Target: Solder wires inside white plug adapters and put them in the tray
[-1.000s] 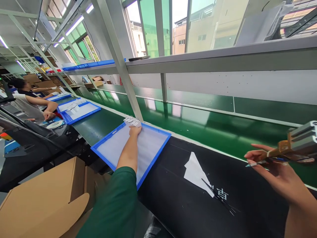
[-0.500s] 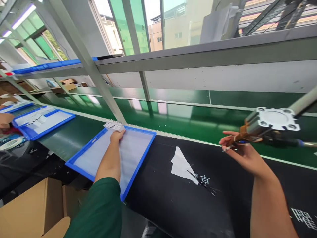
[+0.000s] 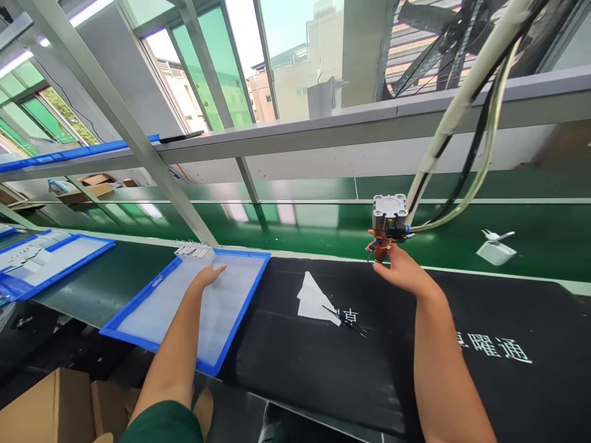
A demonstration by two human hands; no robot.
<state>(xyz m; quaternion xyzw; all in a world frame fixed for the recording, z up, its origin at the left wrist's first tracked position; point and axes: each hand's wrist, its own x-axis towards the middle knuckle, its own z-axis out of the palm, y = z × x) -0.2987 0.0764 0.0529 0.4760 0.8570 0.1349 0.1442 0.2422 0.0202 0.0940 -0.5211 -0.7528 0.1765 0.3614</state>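
Observation:
My left hand point(image 3: 209, 277) rests at the upper part of a blue-framed tray point(image 3: 235, 307) with a whitish sheet inside, its thumb stretched out, beside a small stack of white pieces point(image 3: 194, 250). At the right, my right hand point(image 3: 401, 266) is raised against the lower end of a hanging metal device point(image 3: 390, 212), fingers closed around its brown-wrapped part. White paper point(image 3: 311, 298) lies on the black mat between my hands, with dark tweezers point(image 3: 344, 320) across its corner.
Another blue-framed tray point(image 3: 92, 245) stands at the far left. A hose point(image 3: 443, 129) runs up from the device. A small white container point(image 3: 495, 251) sits on the green surface behind. Cardboard boxes point(image 3: 34, 409) are at the lower left; a metal shelf beam point(image 3: 300, 132) crosses above.
The view has swung right, bringing the hose and white container into sight. My right hand has closed on the device's lower end. My left thumb is now stretched away from the white pieces.

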